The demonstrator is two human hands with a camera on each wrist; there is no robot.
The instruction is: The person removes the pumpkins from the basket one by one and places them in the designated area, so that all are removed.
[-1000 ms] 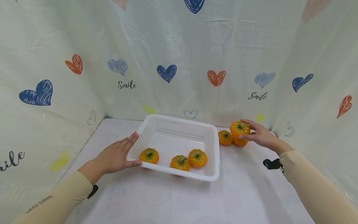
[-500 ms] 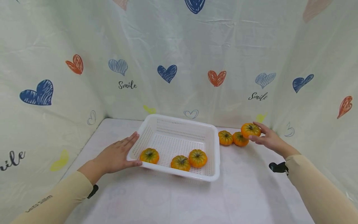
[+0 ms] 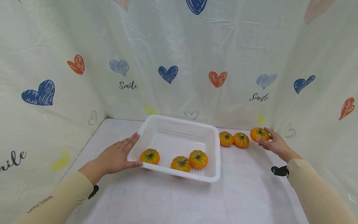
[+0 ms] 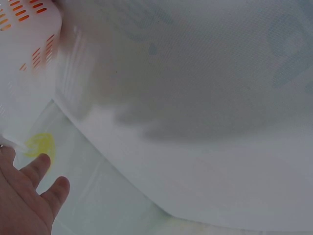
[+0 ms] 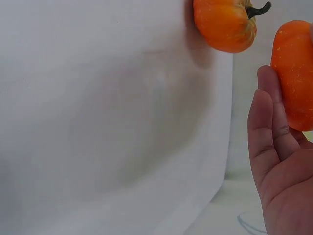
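Observation:
My right hand grips a small orange pumpkin between thumb and fingers, at the back right of the table. The right wrist view shows this pumpkin against the fingers, cut off by the frame's edge. Two more pumpkins sit side by side to its left, the nearer one beside another at the basket's right side. My left hand rests with spread, straight fingers on the left rim of a white perforated basket. Inside, along its front wall, lie three pumpkins, one of them at the left.
A white cloth covers the table. Behind and at both sides hangs a pale curtain printed with hearts and "Smile", meeting the table's back edge.
My right hand has carried its pumpkin rightward from over the right one of the two table pumpkins, and lower, exposing that pumpkin. The left hand and the basket stay in place.

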